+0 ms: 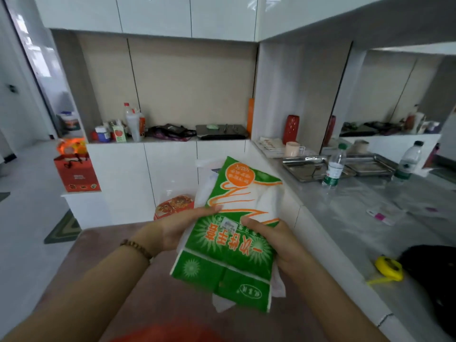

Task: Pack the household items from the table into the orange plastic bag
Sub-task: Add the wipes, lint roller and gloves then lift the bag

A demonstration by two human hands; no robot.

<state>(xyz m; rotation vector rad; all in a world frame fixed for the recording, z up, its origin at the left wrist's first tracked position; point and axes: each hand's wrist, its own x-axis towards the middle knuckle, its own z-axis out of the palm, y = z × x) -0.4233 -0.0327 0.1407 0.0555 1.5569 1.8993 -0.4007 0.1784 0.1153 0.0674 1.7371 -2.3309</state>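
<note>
Green and white plastic packet (232, 233) with orange print and Chinese lettering, flat and crinkled, held in the air at a slant between both hands, top end tipped away toward the white cabinets (170, 166). Left hand (172, 230) clamped on the packet's left edge, thumb laid across the front, fingers wrapped out of sight behind; brown bead bracelet (137, 248) on that wrist. Right hand (278, 245) gripping the right edge likewise, thumb pressed on the printed front, fingers curled round the back. Orange plastic bag (167, 333) only a blurred orange patch at the bottom rim of the view, below the packet and apart from it, over a dull pink-brown surface (111, 255). Grey marbled bench (345, 218) off to the right, well apart from the packet, carrying a clear water bottle with green cap (334, 166), shallow steel trays (306, 169) just behind the bottle, a yellow tape measure (389, 269) and a black bundle (429, 272) near the right edge. Red paper gift bag (76, 174) on a low white ledge at the left
</note>
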